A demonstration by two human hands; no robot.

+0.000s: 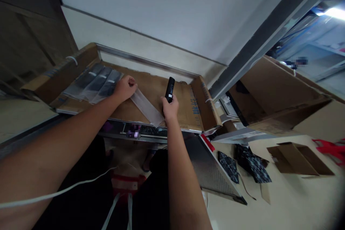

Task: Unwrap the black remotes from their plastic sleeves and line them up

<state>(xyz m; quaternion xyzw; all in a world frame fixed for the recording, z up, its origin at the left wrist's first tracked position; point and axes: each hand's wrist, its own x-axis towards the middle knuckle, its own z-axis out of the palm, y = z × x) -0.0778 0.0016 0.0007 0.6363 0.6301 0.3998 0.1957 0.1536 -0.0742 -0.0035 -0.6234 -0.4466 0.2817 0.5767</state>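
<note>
Gripping a black remote control (169, 89) by its lower end, the right hand (169, 106) holds it upright above the cardboard-covered bench (161, 90), fingers closed around the slim body with the top half standing clear of the fist. Just to its left lies a clear plastic sleeve (147, 107), stretched diagonally over the cardboard from the left hand down to the bench's near edge beside the right wrist. The left hand (124, 88) rests on the sleeve's upper end, fingers curled and pinching it against the cardboard. Further left, a fanned row of bagged remotes (94, 82) lies flat on the bench, overlapping one another, close to the left hand's knuckles. Cardboard flaps (206, 104) rise at both ends of the bench, and a metal rail (145, 61) runs along its back under the white wall. Off to the right, on a pale surface, sit an open cardboard box (299, 158) and some dark patterned pouches (250, 163).
</note>
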